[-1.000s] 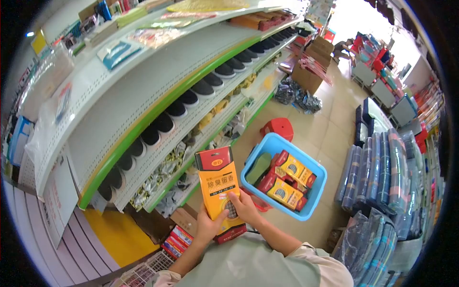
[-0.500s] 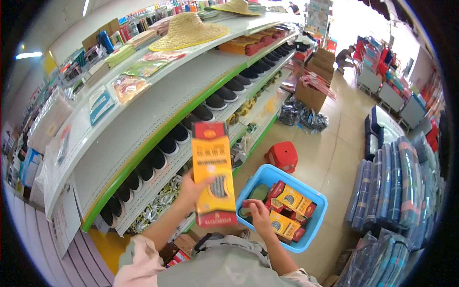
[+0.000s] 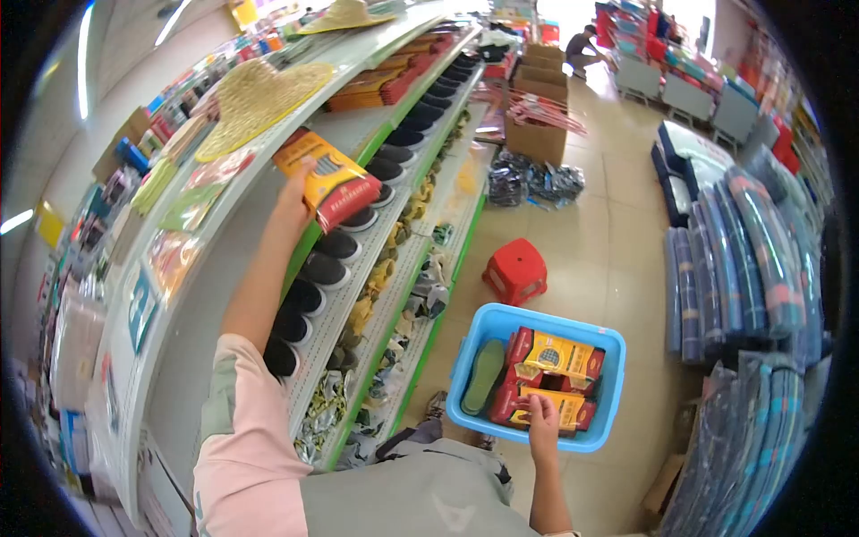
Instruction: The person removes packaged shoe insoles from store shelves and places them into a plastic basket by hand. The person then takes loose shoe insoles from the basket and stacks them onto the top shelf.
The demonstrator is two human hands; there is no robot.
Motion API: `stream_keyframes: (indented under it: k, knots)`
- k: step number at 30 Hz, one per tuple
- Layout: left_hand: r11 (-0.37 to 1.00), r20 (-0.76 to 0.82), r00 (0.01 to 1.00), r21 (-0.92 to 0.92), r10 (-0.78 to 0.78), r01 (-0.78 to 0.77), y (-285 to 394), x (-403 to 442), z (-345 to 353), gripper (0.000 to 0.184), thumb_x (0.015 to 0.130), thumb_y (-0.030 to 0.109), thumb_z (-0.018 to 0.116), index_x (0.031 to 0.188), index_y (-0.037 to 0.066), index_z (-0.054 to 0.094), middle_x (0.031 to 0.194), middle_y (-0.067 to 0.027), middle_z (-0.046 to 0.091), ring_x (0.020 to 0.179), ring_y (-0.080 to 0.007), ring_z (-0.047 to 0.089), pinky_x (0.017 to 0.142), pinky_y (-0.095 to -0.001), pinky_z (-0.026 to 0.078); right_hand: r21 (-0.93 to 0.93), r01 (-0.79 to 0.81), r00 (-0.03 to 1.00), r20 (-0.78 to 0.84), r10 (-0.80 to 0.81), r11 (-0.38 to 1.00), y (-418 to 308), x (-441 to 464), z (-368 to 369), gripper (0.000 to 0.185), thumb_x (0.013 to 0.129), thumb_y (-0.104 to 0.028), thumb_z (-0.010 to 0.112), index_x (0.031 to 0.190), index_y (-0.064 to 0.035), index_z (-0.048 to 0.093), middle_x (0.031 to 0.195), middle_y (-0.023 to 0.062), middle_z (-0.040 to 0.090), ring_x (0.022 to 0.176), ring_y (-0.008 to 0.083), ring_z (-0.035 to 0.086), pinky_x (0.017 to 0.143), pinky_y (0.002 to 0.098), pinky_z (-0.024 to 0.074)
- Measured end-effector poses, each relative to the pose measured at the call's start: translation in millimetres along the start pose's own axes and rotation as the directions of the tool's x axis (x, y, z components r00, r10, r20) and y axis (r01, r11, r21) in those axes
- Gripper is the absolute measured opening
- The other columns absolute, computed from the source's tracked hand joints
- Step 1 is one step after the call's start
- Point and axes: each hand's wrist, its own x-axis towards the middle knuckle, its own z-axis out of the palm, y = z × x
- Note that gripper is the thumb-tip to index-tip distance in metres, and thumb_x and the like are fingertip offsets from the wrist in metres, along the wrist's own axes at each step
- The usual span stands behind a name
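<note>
My left hand point(image 3: 298, 192) grips a yellow and red packet point(image 3: 333, 179) at the upper shelf, beside a row of similar orange-red packets point(image 3: 394, 73). My right hand point(image 3: 542, 421) is over the blue basket point(image 3: 616, 385), at the near yellow and red packets point(image 3: 564, 408); its fingers are bent, and whether they hold anything is hidden. More yellow packets point(image 3: 559, 355) and a green insole point(image 3: 484, 376) lie in the basket.
Dark shoes point(image 3: 322, 270) line the shelf below. A red stool point(image 3: 516, 270) stands behind the basket. Black plastic bags point(image 3: 535, 182) and cartons point(image 3: 537, 134) are farther up the aisle. Wrapped plaid rolls point(image 3: 725, 268) stack at right. A person point(image 3: 586, 52) crouches far off.
My left hand has carried the packet up and leftward to the upper shelf. My right hand, which earlier touched the packet, has moved right over the basket. The view has turned.
</note>
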Motion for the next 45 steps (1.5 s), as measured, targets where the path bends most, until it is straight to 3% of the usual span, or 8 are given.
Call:
stream_keyframes:
  k: [3,6,9,20,28,36,42,45]
  knots:
    - [0.987,0.014,0.988,0.045,0.152,-0.152,5.6,152.0,-52.8,0.047,0.081,0.013,0.072,0.123,0.005,0.052,0.113,-0.014,0.063,0.1,-0.0298,0.064,0.086,-0.0441,0.056,0.078,-0.026,0.988,-0.149,0.037,0.997,-12.4,-6.9,24.0,0.023,0.1,-0.027,0.052,0.107,-0.0059,0.058,0.099,0.0051,0.066,0.087,0.0122,0.064,0.07,0.0241,0.048]
    - [0.981,-0.159,0.97,-0.028,0.186,-0.193,11.7,216.5,-44.6,0.052,0.076,0.006,0.073,0.124,0.005,0.052,0.116,-0.0141,0.06,0.103,-0.0296,0.062,0.087,-0.0437,0.054,0.056,-0.03,0.964,-0.261,0.043,0.998,-10.0,-11.2,44.8,0.024,0.1,-0.027,0.052,0.108,-0.005,0.057,0.1,0.0061,0.066,0.088,0.0145,0.064,0.07,0.025,0.0495]
    - [0.962,-0.197,0.943,0.119,0.267,-0.248,7.1,283.5,-48.0,0.053,0.077,0.004,0.069,0.126,0.003,0.049,0.118,-0.0157,0.059,0.102,-0.0316,0.062,0.087,-0.0443,0.054,0.08,-0.058,0.933,-0.351,0.082,0.995,-11.0,-25.0,70.9,0.024,0.1,-0.027,0.052,0.108,-0.0042,0.057,0.1,0.0072,0.065,0.088,0.0159,0.064,0.07,0.0261,0.0506]
    - [0.998,-0.059,0.998,0.053,0.038,-0.035,-31.9,444.8,-66.6,0.045,0.091,0.022,0.054,0.131,0.001,0.048,0.127,-0.0187,0.057,0.11,-0.0347,0.06,0.094,-0.0482,0.05,0.198,-0.13,0.771,-0.596,0.225,0.972,17.0,-63.0,120.4,0.025,0.1,-0.028,0.05,0.107,-0.0046,0.055,0.1,0.008,0.065,0.087,0.0165,0.064,0.068,0.0265,0.0507]
    - [0.964,-0.059,0.971,0.15,0.232,-0.221,-35.6,422.7,-34.2,0.051,0.093,0.03,0.055,0.135,0.003,0.045,0.131,-0.0156,0.054,0.116,-0.0307,0.057,0.095,-0.0454,0.049,0.214,-0.107,0.738,-0.637,0.222,0.971,24.6,-57.7,134.6,0.024,0.1,-0.028,0.051,0.106,-0.0049,0.055,0.098,0.0075,0.065,0.084,0.0162,0.065,0.067,0.026,0.0506]
    - [0.965,0.036,0.974,0.132,0.225,-0.228,-38.9,443.6,-43.7,0.047,0.093,0.032,0.058,0.134,0.013,0.047,0.128,-0.0118,0.055,0.114,-0.0274,0.056,0.089,-0.0427,0.051,0.215,-0.143,0.737,-0.629,0.249,0.966,24.6,-49.2,143.8,0.025,0.099,-0.028,0.052,0.107,-0.0047,0.054,0.099,0.0079,0.066,0.084,0.0164,0.065,0.067,0.0265,0.0506]
    - [0.982,-0.008,0.994,0.154,0.109,-0.107,-39.1,472.9,-53.7,0.046,0.091,0.039,0.06,0.131,0.018,0.05,0.125,-0.0082,0.055,0.111,-0.0246,0.055,0.08,-0.0414,0.053,0.177,-0.146,0.765,-0.604,0.225,0.973,24.0,-40.7,145.7,0.025,0.099,-0.028,0.053,0.108,-0.0042,0.055,0.098,0.0082,0.066,0.085,0.0169,0.065,0.067,0.0267,0.0507]
    - [0.957,-0.162,0.987,0.29,0.021,0.027,1.1,338.6,9.6,0.058,0.089,0.03,0.064,0.14,0.015,0.044,0.137,-0.0117,0.046,0.119,-0.0259,0.051,0.089,-0.0349,0.051,0.165,-0.132,0.771,-0.603,0.206,0.977,28.9,-37.5,141.4,0.025,0.098,-0.027,0.054,0.109,-0.0041,0.055,0.098,0.0084,0.066,0.085,0.017,0.065,0.067,0.0267,0.0508]
